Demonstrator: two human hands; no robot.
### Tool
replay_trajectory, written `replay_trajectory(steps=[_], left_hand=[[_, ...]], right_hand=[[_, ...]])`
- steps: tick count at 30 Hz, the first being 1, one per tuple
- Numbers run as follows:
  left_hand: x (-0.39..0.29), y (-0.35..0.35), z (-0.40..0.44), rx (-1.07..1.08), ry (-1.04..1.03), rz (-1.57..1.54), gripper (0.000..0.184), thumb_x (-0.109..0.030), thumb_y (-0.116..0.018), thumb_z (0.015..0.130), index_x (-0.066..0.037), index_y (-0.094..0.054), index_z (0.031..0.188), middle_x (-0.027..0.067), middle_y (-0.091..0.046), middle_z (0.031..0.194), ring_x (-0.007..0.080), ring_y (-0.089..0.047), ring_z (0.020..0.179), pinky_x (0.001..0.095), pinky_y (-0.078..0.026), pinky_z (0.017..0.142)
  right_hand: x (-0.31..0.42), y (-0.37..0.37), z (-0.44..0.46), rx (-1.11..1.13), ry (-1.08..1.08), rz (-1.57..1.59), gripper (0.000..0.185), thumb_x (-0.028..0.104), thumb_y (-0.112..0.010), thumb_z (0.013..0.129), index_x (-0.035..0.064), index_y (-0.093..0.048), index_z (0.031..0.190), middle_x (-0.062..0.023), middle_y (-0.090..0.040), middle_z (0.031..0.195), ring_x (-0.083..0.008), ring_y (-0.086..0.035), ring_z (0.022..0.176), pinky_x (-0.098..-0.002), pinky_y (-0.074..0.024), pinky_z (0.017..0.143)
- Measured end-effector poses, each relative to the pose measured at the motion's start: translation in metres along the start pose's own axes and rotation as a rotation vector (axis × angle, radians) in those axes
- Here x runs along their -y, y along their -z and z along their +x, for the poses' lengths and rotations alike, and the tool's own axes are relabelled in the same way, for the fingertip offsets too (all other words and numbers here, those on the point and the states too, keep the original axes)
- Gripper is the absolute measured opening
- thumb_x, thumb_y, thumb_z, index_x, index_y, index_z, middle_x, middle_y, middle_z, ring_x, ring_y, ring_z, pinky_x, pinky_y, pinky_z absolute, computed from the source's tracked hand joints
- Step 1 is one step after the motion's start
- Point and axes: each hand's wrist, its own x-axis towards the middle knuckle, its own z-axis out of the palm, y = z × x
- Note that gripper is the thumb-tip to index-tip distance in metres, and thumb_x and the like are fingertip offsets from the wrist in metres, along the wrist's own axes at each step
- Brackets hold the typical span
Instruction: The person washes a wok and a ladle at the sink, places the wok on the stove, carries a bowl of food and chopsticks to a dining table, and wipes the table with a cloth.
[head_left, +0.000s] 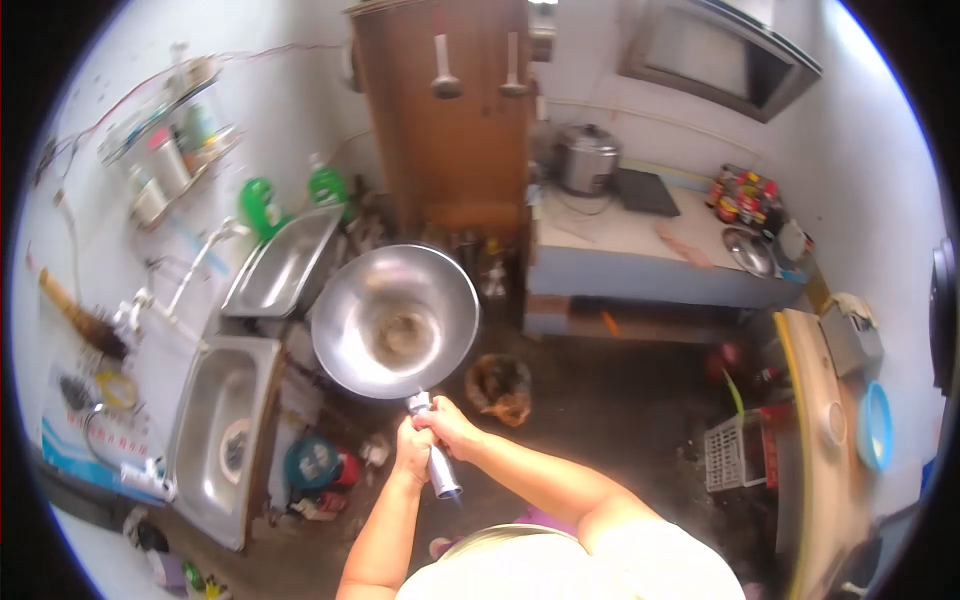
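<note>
A round steel wok point(450, 300) with a brownish patch at its bottom is held out in front of me over the floor. Its long metal handle point(443, 474) points back toward my body. My left hand point(410, 450) is wrapped round the handle. Just above it, my right hand point(448, 422) grips the same handle closer to the pan, and the two hands touch. To the left of the wok lies a metal sink basin point(285, 265), with a second sink point(205, 440) nearer to me.
A counter point(640, 225) at the back right bears a rice cooker point(588, 160), several sauce bottles point(742, 195) and a metal lid point(748, 252). Below the wok, a lined bin point(500, 388) stands on the floor. A wooden table point(810, 400) and a white crate point(725, 455) are at right.
</note>
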Motion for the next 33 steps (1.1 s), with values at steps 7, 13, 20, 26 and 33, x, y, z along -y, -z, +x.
replay_trajectory(steps=[7, 13, 20, 26, 33], left_hand=[[0.093, -0.194, 0.087, 0.367, 0.323, -0.035, 0.02, 0.0, -0.05, 0.071, 0.0, -0.051, 0.091, 0.0094, -0.055, 0.07, 0.0182, -0.055, 0.052, 0.0288, -0.048, 0.047], [0.154, -0.318, 0.139, 0.575, 0.532, 0.008, 0.022, 0.0, -0.051, 0.07, 0.001, -0.051, 0.092, 0.01, -0.056, 0.07, 0.0189, -0.056, 0.052, 0.03, -0.049, 0.049], [0.209, -0.428, 0.216, 0.706, 0.671, 0.072, 0.023, 0.0, -0.052, 0.071, 0.001, -0.051, 0.094, 0.0098, -0.055, 0.069, 0.0188, -0.055, 0.051, 0.03, -0.049, 0.049], [0.256, -0.536, 0.323, 0.743, 0.769, 0.133, 0.024, -0.001, -0.052, 0.072, 0.001, -0.05, 0.095, 0.0095, -0.055, 0.069, 0.0195, -0.056, 0.052, 0.0302, -0.049, 0.049], [0.287, -0.653, 0.418, 0.788, 0.789, 0.226, 0.02, -0.002, -0.054, 0.073, 0.001, -0.049, 0.092, 0.0085, -0.053, 0.067, 0.0191, -0.054, 0.053, 0.0306, -0.048, 0.05]], right_hand=[[0.05, 0.224, -0.041, -0.39, 0.08, 0.016, 0.036, 0.018, -0.063, 0.072, 0.0024, -0.04, 0.095, -0.0099, -0.05, 0.076, -0.0122, -0.047, 0.05, -0.0258, -0.0327, 0.032], [0.078, 0.348, -0.076, -0.638, 0.154, 0.191, 0.028, 0.02, -0.058, 0.079, 0.0049, -0.045, 0.099, -0.0056, -0.053, 0.076, -0.0074, -0.044, 0.049, -0.0198, -0.0288, 0.033], [0.114, 0.471, -0.07, -0.781, 0.243, 0.338, 0.02, 0.019, -0.055, 0.08, 0.004, -0.05, 0.093, -0.0047, -0.054, 0.071, -0.0066, -0.042, 0.045, -0.019, -0.0278, 0.032], [0.162, 0.609, -0.024, -0.837, 0.295, 0.441, 0.024, 0.02, -0.058, 0.077, 0.0019, -0.048, 0.09, -0.0063, -0.053, 0.071, -0.0085, -0.04, 0.043, -0.021, -0.0282, 0.032], [0.226, 0.731, -0.003, -0.813, 0.395, 0.518, 0.019, 0.024, -0.055, 0.085, 0.0056, -0.056, 0.086, 0.0018, -0.047, 0.062, -0.0046, -0.036, 0.042, -0.019, -0.0304, 0.036]])
